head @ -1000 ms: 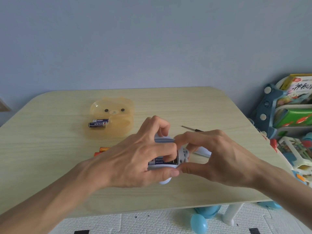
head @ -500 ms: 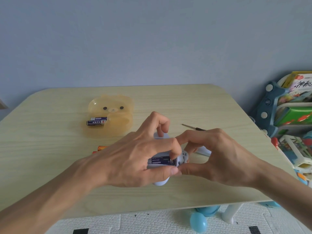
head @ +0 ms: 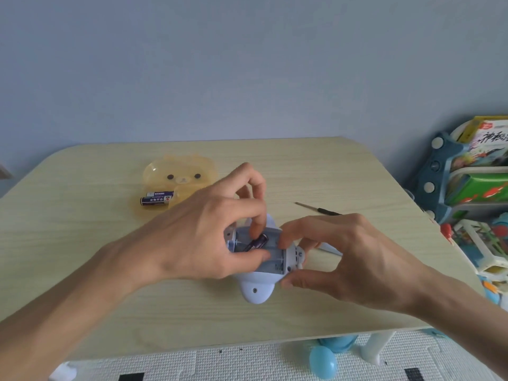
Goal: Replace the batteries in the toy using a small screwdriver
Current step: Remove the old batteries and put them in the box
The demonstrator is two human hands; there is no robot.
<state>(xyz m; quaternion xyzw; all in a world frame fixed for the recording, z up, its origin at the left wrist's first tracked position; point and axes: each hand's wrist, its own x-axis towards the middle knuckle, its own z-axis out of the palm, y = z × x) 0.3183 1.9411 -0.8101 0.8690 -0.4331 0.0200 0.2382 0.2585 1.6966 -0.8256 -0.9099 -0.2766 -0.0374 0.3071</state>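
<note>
Toy (head: 258, 290): pale blue plastic, on the surface (head: 82, 243) near-centre, underside up. The battery bay is open and faces the camera. Its long axis runs roughly left to right, the right end a little nearer. A rounded fin sticks out toward the near edge.

Battery (head: 258, 242): dark purple, in the bay's far half. It lies askew rather than flat, axis from near-left to far-right, and the far-right end looks raised. Its left end is hidden under fingers.

Left hand (head: 209, 237): fingers curled, thumb and forefinger pinching the battery from either side. It covers the toy's left part.

Right hand (head: 357, 259): gripping the toy's right end, thumb on the near edge, forefinger on the bay's far rim. The other fingers are tucked behind, out of sight.

Screwdriver (head: 319, 209): lying on the surface, far-right of the toy and apart from it. The thin shaft points left. The black handle runs right and is cut off by the right hand.

Pale flat piece (head: 331, 248): just beyond the right hand, mostly hidden. Cannot tell what it is.

Bear-faced dish (head: 178, 171): translucent yellow, far-left. Two spare batteries (head: 156, 198) sit side by side at its near-left part, axes left to right.

Right margin: toy shelf (head: 439, 171) with books, cut by the frame edge. Blue ball (head: 321, 362) on the floor mat (head: 165, 364), under the near edge.
</note>
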